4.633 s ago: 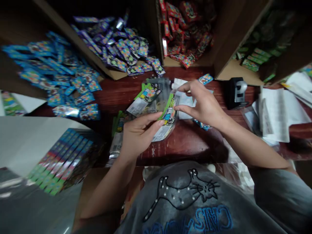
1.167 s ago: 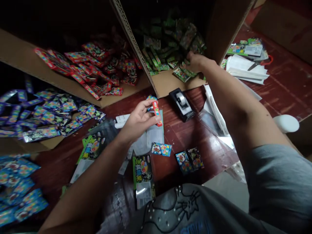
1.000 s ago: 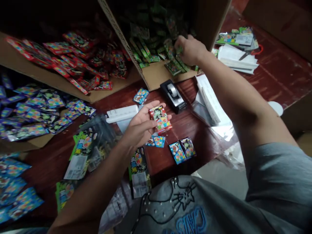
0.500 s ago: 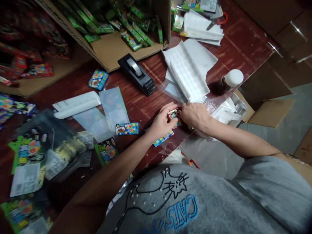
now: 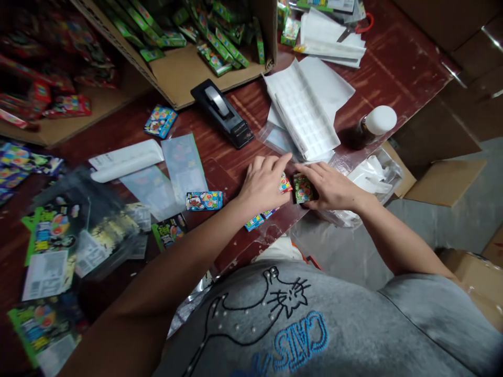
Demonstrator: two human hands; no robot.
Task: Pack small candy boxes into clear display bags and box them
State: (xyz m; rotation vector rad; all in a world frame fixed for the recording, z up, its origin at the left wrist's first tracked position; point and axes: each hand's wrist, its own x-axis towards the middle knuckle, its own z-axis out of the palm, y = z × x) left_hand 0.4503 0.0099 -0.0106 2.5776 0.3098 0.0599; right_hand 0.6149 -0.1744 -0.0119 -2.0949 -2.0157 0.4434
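Tape dispenser point(image 5: 222, 116), label sheets point(image 5: 304, 112), capped bottle point(image 5: 371, 125) beyond green packet point(image 5: 302, 188)

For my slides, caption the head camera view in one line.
Left hand on a red packet, right hand on a green packet, side by side on a cluttered wooden table.

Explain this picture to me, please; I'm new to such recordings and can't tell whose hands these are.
No machine here: a person wears a camera on the head, so you look down at their own two bare hands. The left hand lies flat over a red packet; the right hand touches a green packet. On the table lie a tape dispenser, white sheets, a blue packet and a cardboard box of green packets.
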